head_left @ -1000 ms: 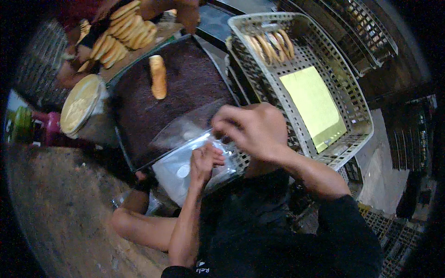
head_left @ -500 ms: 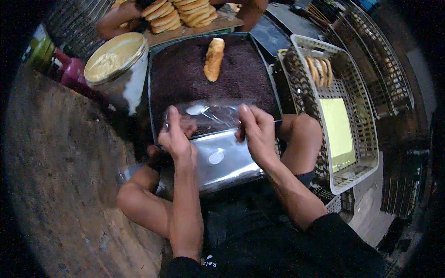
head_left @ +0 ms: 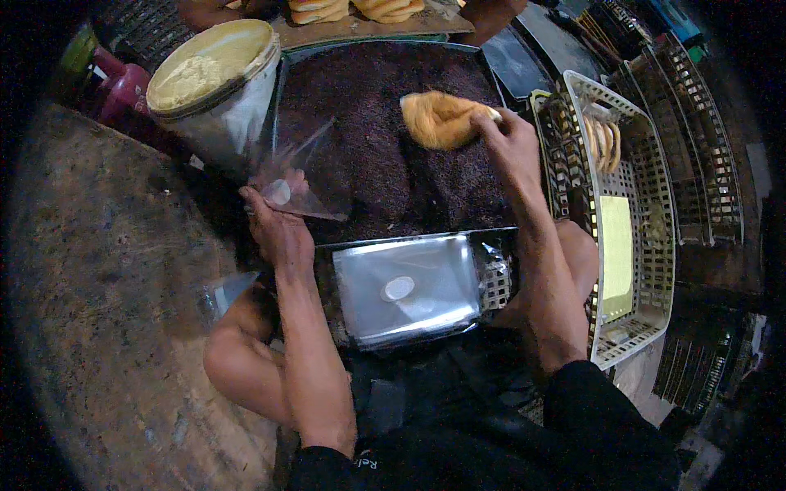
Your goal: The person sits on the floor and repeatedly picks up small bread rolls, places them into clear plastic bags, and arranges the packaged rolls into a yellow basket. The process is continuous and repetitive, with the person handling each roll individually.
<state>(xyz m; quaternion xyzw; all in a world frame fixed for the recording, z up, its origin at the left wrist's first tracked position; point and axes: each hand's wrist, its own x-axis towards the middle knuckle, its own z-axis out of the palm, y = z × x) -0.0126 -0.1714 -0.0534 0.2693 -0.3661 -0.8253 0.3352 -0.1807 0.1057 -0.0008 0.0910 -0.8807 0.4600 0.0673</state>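
A golden-brown bun (head_left: 442, 119) is pinched at its right end by my right hand (head_left: 509, 139), above a wide tray (head_left: 377, 239) filled with dark brown crumbs (head_left: 368, 155). Over the tray's left edge, my left hand (head_left: 277, 221) grips a clear plastic bag (head_left: 307, 176) with a pale oval label on it. The bag looks spread, with nothing visible inside. Just in front of the tray, near my lap, lies a stack of clear plastic bags (head_left: 405, 286), the top one bearing the same pale oval.
A bucket of pale cream (head_left: 205, 74) stands at the left of the tray. On the right is a white plastic crate (head_left: 665, 286) with buns (head_left: 602, 143) and a yellow sheet. Across the tray, another person's arms flank a board (head_left: 368, 31) of stacked buns.
My right hand has let go of the bag and lifted the bun off the crumbs. My left hand has shifted left with the bag.
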